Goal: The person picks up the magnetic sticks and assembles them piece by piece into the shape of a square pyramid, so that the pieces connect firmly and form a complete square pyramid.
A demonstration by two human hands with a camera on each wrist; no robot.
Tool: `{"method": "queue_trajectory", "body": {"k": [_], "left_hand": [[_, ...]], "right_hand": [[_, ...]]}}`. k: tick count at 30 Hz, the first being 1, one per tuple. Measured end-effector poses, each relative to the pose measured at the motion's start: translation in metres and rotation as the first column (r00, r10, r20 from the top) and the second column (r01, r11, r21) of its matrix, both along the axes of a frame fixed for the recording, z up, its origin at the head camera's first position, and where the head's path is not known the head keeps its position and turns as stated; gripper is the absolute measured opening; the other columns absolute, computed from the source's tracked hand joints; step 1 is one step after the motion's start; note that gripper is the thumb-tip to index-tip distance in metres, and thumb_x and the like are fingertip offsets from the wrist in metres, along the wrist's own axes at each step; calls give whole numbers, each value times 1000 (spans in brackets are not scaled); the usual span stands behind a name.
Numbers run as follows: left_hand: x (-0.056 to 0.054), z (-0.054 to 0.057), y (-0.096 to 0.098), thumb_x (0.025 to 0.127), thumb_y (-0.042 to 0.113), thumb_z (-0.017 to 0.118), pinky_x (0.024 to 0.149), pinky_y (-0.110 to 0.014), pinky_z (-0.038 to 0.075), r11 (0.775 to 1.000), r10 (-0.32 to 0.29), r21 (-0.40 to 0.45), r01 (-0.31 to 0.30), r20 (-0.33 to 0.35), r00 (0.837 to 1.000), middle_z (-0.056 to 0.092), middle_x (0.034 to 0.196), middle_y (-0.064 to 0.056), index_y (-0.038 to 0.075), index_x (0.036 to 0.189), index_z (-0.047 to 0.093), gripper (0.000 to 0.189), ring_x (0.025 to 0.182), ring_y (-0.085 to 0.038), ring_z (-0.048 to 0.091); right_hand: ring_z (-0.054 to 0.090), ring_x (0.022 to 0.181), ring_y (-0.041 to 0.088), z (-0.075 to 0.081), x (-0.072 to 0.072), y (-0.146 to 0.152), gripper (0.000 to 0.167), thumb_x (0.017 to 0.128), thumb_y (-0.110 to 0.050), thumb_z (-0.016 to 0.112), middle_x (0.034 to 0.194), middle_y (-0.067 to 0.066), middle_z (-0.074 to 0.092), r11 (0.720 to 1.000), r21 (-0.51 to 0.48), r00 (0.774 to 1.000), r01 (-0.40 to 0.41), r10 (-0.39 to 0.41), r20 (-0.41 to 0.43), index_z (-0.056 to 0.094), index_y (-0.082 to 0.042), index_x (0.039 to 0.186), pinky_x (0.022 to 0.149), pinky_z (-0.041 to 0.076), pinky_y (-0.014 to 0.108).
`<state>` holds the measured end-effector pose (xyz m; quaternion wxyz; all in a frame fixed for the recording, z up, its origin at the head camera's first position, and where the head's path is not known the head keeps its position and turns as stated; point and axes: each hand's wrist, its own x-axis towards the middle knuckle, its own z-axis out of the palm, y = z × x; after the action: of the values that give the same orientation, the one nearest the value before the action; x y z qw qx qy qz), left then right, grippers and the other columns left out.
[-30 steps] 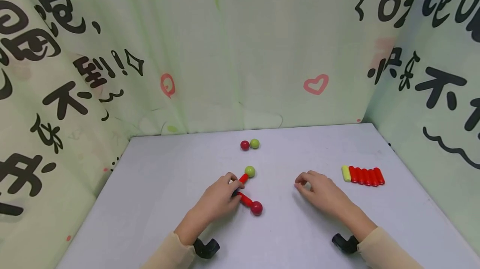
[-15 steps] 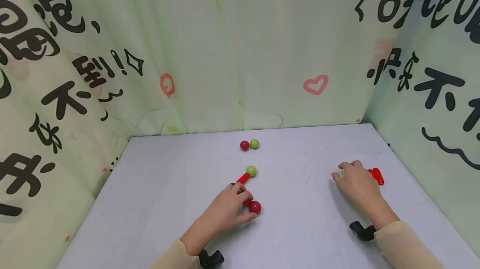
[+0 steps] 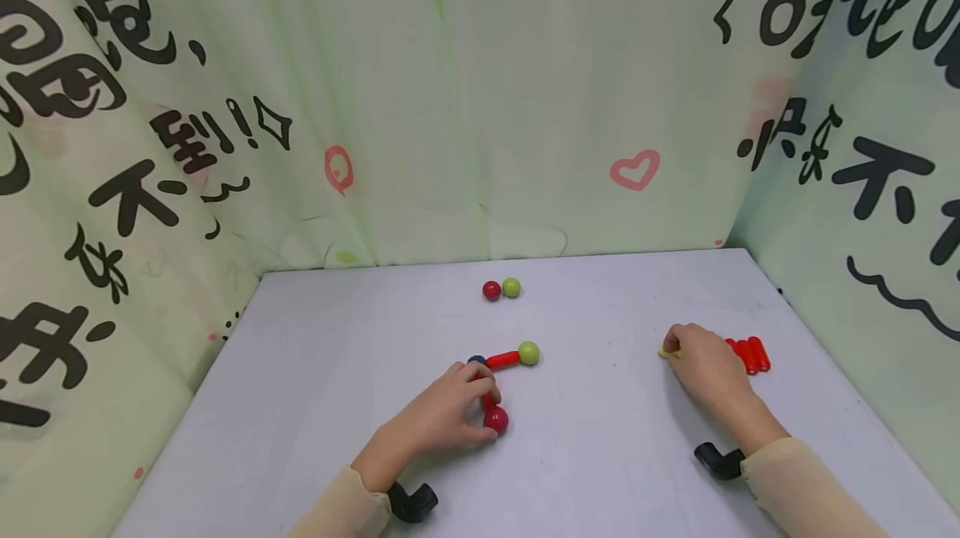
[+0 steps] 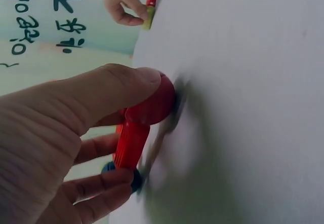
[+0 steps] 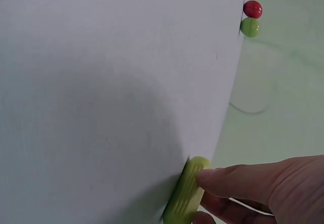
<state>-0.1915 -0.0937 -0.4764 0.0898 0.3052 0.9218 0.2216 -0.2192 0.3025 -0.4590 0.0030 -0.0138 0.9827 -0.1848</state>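
Note:
My left hand [image 3: 450, 409] holds a joined piece of balls and rods, thumb on its red ball [image 4: 158, 102] and fingers around the red rod [image 4: 130, 145] beside it. A dark blue ball [image 4: 136, 181], partly behind the fingers, links this rod to a second red rod [image 3: 502, 360], which ends in a green ball [image 3: 528, 353]. At the right, my right hand [image 3: 708, 364] pinches a ridged yellow-green rod [image 5: 186, 196] between thumb and fingers, close over the white tabletop.
Several red rods [image 3: 750, 354] lie side by side just beyond my right hand, partly hidden by it. Farther back on the table [image 3: 337, 338] sit a loose red ball [image 3: 491, 291] and a green ball [image 3: 512, 287]. A printed curtain [image 3: 465, 104] hangs around the table's back and sides.
My right hand has moved right to the rod row and taken the yellow-green rod, shifting it left. My left hand has slid to the red ball, and the joined piece has turned.

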Motion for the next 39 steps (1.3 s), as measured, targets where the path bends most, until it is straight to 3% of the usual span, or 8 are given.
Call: {"method": "queue_trajectory", "body": {"k": [6, 12, 21, 30, 39], "left_hand": [[-9, 0, -5, 84, 32, 87, 105, -32, 51, 999, -42, 23, 41, 43, 998, 59, 134, 7, 28, 110, 69, 31, 125, -13, 52], [-9, 1, -10, 86, 29, 86, 110, -37, 49, 995, -70, 73, 63, 91, 993, 58, 139, 7, 30, 106, 69, 26, 131, -16, 51], [-11, -1, -12, 90, 28, 82, 112, -38, 47, 994, -82, 84, 73, 100, 992, 57, 139, 7, 30, 108, 69, 23, 133, -16, 51], [-13, 1, -9, 89, 28, 83, 112, -36, 46, 995, -67, 82, 58, 113, 991, 59, 138, 7, 29, 105, 67, 23, 132, -15, 53], [-13, 2, -9, 88, 28, 84, 113, -37, 46, 995, -66, 82, 55, 128, 990, 59, 138, 6, 28, 105, 66, 24, 131, -15, 54]], "right_hand": [[62, 86, 28, 3, -1, -12, 28, 88, -13, 78, 102, 15, 70, 998, -60, 997, -19, 24, 78, 67, -3, 112, 68, 54, 41], [61, 92, 25, -2, 3, -30, 26, 86, -13, 80, 102, 9, 69, 983, -159, 979, -93, 119, 167, 70, -8, 109, 78, 59, 42], [58, 85, 17, 4, 12, -75, 19, 85, -7, 77, 91, -1, 66, 949, -195, 943, -246, 281, 178, 73, -18, 99, 75, 53, 36], [56, 77, 13, 11, 19, -115, 17, 82, -4, 80, 85, -4, 65, 882, -325, 887, -342, 417, 198, 71, -13, 93, 67, 49, 29], [58, 73, 13, 4, 20, -143, 12, 84, -7, 81, 79, -5, 65, 818, -392, 826, -420, 524, 208, 71, -11, 90, 65, 50, 26]]}}
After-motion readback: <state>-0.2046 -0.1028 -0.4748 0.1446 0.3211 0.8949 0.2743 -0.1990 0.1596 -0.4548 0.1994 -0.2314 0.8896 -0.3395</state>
